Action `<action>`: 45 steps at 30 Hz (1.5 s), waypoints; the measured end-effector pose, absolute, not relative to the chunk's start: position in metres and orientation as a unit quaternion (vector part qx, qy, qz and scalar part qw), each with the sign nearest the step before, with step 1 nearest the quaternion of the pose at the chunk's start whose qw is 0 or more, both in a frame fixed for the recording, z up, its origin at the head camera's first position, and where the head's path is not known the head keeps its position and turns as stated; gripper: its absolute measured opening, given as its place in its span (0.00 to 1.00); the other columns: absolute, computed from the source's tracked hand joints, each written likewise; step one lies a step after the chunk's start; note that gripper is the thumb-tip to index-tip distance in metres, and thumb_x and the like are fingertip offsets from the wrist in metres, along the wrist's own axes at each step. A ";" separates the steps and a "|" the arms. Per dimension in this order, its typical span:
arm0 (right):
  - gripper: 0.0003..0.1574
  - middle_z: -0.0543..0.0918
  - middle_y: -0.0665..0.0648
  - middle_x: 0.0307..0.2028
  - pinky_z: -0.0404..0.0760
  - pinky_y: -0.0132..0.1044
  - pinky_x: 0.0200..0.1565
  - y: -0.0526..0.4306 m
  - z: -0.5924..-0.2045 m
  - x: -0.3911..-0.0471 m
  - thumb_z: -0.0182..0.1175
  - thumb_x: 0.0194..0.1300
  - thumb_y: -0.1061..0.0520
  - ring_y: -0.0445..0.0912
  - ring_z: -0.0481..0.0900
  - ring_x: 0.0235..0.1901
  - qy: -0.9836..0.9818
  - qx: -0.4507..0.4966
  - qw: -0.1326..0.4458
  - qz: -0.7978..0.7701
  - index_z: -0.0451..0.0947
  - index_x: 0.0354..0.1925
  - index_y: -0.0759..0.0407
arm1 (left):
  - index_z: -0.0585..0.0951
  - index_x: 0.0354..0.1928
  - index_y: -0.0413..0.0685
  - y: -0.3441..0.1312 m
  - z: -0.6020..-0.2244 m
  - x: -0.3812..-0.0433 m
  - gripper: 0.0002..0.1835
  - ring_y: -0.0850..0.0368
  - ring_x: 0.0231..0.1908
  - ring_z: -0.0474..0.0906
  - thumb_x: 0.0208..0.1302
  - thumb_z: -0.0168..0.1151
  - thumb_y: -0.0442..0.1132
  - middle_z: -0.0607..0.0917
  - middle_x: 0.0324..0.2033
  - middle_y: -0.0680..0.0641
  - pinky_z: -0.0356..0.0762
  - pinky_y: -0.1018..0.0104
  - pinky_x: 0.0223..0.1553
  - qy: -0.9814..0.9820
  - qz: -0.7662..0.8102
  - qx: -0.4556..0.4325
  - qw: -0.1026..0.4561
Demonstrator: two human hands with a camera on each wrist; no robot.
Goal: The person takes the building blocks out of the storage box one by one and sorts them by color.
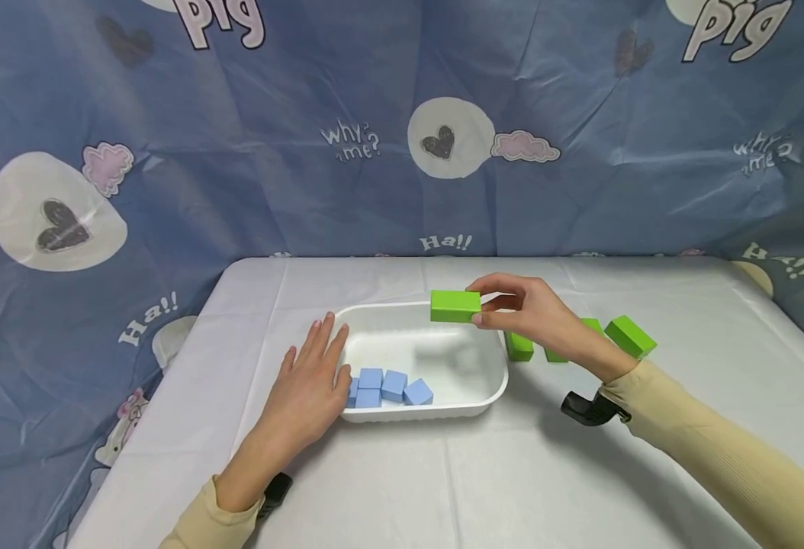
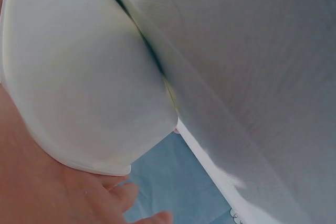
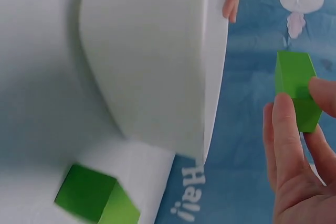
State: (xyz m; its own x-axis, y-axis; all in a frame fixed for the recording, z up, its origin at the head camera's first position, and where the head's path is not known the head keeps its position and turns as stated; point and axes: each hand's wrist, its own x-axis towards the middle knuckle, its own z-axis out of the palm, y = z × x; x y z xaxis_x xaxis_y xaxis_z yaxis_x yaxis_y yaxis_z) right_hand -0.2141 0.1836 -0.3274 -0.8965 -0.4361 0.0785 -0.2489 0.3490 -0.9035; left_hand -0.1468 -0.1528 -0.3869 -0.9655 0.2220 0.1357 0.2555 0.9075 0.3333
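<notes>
A green rectangular block (image 1: 455, 306) is pinched between the thumb and fingers of my right hand (image 1: 535, 313), held above the right part of a white tray (image 1: 416, 413). The right wrist view shows the same grip on the green block (image 3: 294, 74). My left hand (image 1: 309, 385) rests at the tray's left rim, its fingers extended. In the left wrist view, the left hand (image 2: 52, 182) touches the outside of the tray (image 2: 94, 77). Several light blue cubes (image 1: 393, 385) sit inside the tray, at the near left; the left hand partly covers them.
More green blocks lie on the white-covered table right of the tray: one (image 1: 520, 347) beside its rim, another (image 1: 630, 337) farther right. Green pieces (image 1: 557, 355) between them are partly hidden by my right hand. A blue printed cloth (image 1: 374, 206) hangs behind the table.
</notes>
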 end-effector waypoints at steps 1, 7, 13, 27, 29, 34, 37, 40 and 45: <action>0.28 0.77 0.53 0.56 0.81 0.42 0.49 0.187 -0.328 -0.213 0.71 0.60 0.53 0.48 0.81 0.50 0.818 -0.205 0.082 -0.531 0.78 0.58 0.50 | 0.57 0.76 0.42 -0.153 -0.386 -0.147 0.32 0.48 0.75 0.39 0.74 0.41 0.45 0.47 0.77 0.43 0.44 0.34 0.67 -0.976 -0.174 -0.122 0.048; 0.27 0.79 0.52 0.55 0.81 0.38 0.48 0.210 -0.331 -0.206 0.71 0.61 0.53 0.46 0.82 0.50 0.829 -0.167 0.037 -0.532 0.78 0.58 0.51 | 0.54 0.77 0.41 -0.152 -0.385 -0.149 0.33 0.48 0.76 0.37 0.74 0.40 0.46 0.47 0.77 0.43 0.41 0.35 0.68 -0.978 -0.162 -0.123 0.047; 0.27 0.80 0.53 0.54 0.81 0.35 0.45 0.227 -0.337 -0.198 0.70 0.62 0.55 0.44 0.82 0.48 0.817 -0.136 -0.014 -0.559 0.78 0.58 0.54 | 0.52 0.77 0.41 -0.152 -0.386 -0.148 0.33 0.49 0.76 0.36 0.75 0.40 0.46 0.46 0.77 0.43 0.38 0.35 0.68 -0.977 -0.166 -0.125 0.043; 0.27 0.81 0.52 0.50 0.80 0.28 0.39 0.265 -0.343 -0.188 0.68 0.63 0.60 0.40 0.83 0.43 0.795 -0.076 -0.101 -0.593 0.76 0.60 0.60 | 0.52 0.77 0.42 -0.153 -0.387 -0.147 0.33 0.48 0.76 0.37 0.74 0.42 0.46 0.46 0.77 0.42 0.39 0.35 0.68 -0.976 -0.176 -0.126 0.041; 0.27 0.81 0.51 0.49 0.80 0.28 0.40 0.273 -0.344 -0.186 0.68 0.63 0.59 0.39 0.83 0.43 0.799 -0.066 -0.103 -0.589 0.75 0.60 0.60 | 0.53 0.77 0.41 -0.153 -0.387 -0.147 0.33 0.47 0.76 0.37 0.74 0.42 0.45 0.47 0.77 0.42 0.40 0.34 0.68 -0.975 -0.177 -0.126 0.044; 0.28 0.85 0.47 0.44 0.80 0.26 0.41 0.295 -0.349 -0.181 0.67 0.64 0.59 0.38 0.84 0.41 0.802 -0.039 -0.111 -0.586 0.74 0.61 0.60 | 0.55 0.76 0.40 -0.152 -0.386 -0.147 0.33 0.47 0.75 0.38 0.73 0.43 0.45 0.48 0.76 0.41 0.41 0.34 0.67 -0.975 -0.179 -0.125 0.048; 0.28 0.84 0.45 0.44 0.79 0.25 0.41 0.308 -0.353 -0.177 0.66 0.65 0.59 0.37 0.84 0.41 0.804 -0.024 -0.119 -0.581 0.73 0.62 0.60 | 0.55 0.76 0.41 -0.152 -0.386 -0.147 0.33 0.47 0.76 0.38 0.74 0.43 0.45 0.47 0.77 0.42 0.41 0.34 0.67 -0.975 -0.178 -0.124 0.046; 0.27 0.83 0.44 0.44 0.78 0.23 0.41 0.321 -0.356 -0.175 0.66 0.65 0.58 0.35 0.84 0.40 0.803 -0.006 -0.127 -0.582 0.74 0.61 0.59 | 0.55 0.76 0.41 -0.151 -0.386 -0.146 0.33 0.47 0.76 0.38 0.74 0.43 0.45 0.47 0.77 0.42 0.41 0.34 0.67 -0.975 -0.177 -0.125 0.046; 0.26 0.83 0.42 0.42 0.78 0.21 0.40 0.340 -0.361 -0.172 0.67 0.64 0.57 0.33 0.84 0.38 0.815 0.022 -0.140 -0.562 0.75 0.59 0.57 | 0.55 0.76 0.41 -0.151 -0.386 -0.146 0.33 0.47 0.76 0.38 0.73 0.43 0.45 0.47 0.77 0.41 0.41 0.34 0.67 -0.975 -0.177 -0.125 0.048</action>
State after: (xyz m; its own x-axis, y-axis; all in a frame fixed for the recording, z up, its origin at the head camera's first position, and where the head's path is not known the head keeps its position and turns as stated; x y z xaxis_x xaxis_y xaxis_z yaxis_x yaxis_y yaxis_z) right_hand -0.1716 0.3403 -0.3615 -0.9599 0.1924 0.2037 -0.1218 0.3680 -0.9218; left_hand -0.1465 -0.1514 -0.3864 -0.9641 0.2266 0.1384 0.2608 0.9058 0.3340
